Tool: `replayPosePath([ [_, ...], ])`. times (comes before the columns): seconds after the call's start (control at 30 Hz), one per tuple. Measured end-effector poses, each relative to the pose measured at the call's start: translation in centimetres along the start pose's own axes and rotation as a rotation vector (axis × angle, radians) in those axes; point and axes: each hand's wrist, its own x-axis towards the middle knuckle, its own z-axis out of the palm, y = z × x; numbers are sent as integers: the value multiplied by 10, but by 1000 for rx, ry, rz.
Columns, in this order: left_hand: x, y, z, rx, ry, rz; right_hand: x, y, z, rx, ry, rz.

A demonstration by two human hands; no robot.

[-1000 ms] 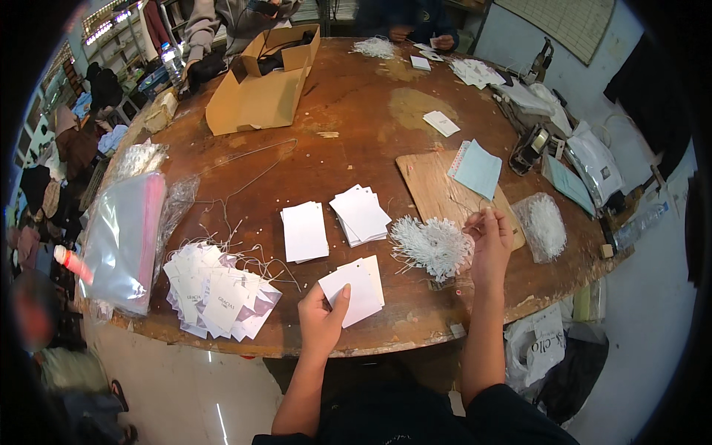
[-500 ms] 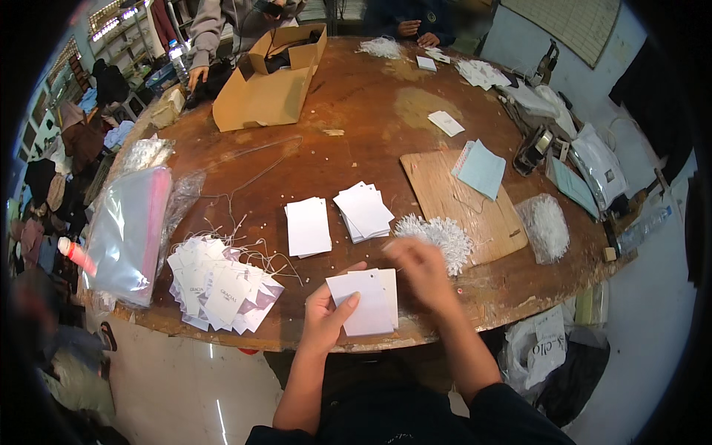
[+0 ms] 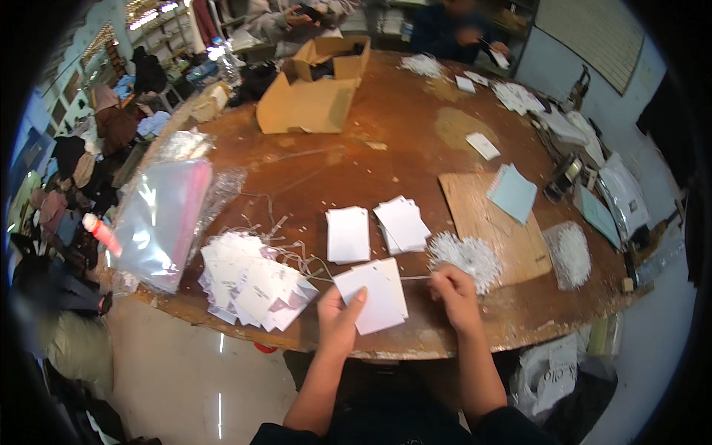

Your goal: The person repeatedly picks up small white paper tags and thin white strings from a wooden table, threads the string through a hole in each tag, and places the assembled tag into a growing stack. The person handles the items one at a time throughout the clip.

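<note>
My left hand point(image 3: 340, 320) grips a few white card tags point(image 3: 377, 302) near the table's front edge, thumb on top; one cream-coloured edge shows behind the front card. To its right, my right hand point(image 3: 454, 291) is closed in a pinch on a thin white string point(image 3: 417, 278), which stretches from its fingers to the cards. Beyond my hands lie two stacks of blank white cards, a squarer one point(image 3: 348, 236) and a fanned one point(image 3: 402, 226). A heap of white strings point(image 3: 466, 256) is just past my right hand. On the left spreads a pile of strung tags point(image 3: 254, 288).
Clear plastic sleeves point(image 3: 159, 222) lie at the left edge. A wooden board point(image 3: 497, 222) bears a light blue notebook point(image 3: 513, 193). Right of it sits a bag of white strings point(image 3: 569, 254). An open cardboard box point(image 3: 308, 104) stands far off; another person point(image 3: 449, 33) sits across the table.
My right hand, blurred over the string heap before, has come nearer and now holds a string drawn out from the cards. The cards have tilted in my left hand. The whole view has shifted.
</note>
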Motion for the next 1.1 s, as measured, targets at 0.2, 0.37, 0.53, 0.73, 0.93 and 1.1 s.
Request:
replayPosePath([
  [0.2,2,-3,5,194,-63,130,5,4,9,584,179,-150],
  [0.37,1,-13,8,331,-49,167,-9,-6,25,370,141,53],
  [0.53,-1,-15,6,260,-8,126,-15,0,58,73,207,9],
  [0.73,-3,-14,7,275,24,146,-7,-7,62,-149,179,-10],
  [0.93,-4,-14,7,349,29,197,-4,-15,66,-494,101,-206],
  [1.1,-5,-12,8,510,9,300,1,-17,60,-553,79,-312],
])
